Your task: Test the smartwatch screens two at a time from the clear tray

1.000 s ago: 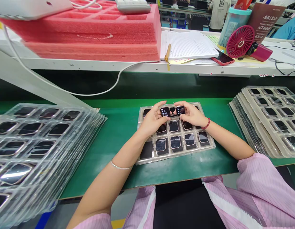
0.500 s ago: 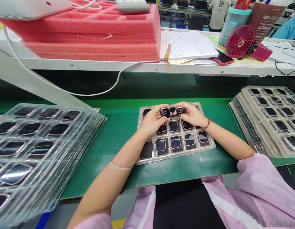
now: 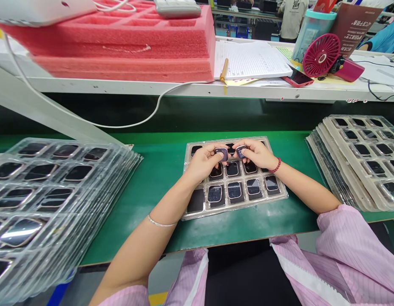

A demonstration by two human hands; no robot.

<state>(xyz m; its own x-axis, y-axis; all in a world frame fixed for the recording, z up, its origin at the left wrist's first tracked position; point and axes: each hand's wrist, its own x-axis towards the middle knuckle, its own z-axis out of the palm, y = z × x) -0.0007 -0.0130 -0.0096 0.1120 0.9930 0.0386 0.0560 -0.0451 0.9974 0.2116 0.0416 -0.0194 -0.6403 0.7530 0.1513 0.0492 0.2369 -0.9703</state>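
Note:
Between the thumb and fingers of my left hand (image 3: pixel 205 161) is a smartwatch body (image 3: pixel 221 153) with a lit purplish screen and no strap. My right hand (image 3: pixel 258 154) grips a second smartwatch body (image 3: pixel 242 151), its screen showing rows of small icons. Both thumbs rest at the screens. The hands are held close together above the far rows of a clear plastic tray (image 3: pixel 197 217), which lies on the green table. Several watch bodies (image 3: pixel 234 190) sit in its compartments, and the front left compartment (image 3: pixel 196 201) shows only a dark bottom. My hands hide part of the back rows.
Stacks of filled clear trays stand left (image 3: pixel 120 187) and right (image 3: pixel 333 170) on the green mat (image 3: pixel 145 170). Along the shelf above are red foam (image 3: pixel 136 63), papers (image 3: pixel 250 59), a pen (image 3: pixel 224 70), a phone (image 3: pixel 299 77) and a pink fan (image 3: pixel 321 55). A white cable (image 3: pixel 120 126) hangs below.
Both watch screens have changed from dark displays with small icons to a purplish display on the left and an icon grid on the right. My right thumb has moved onto its screen.

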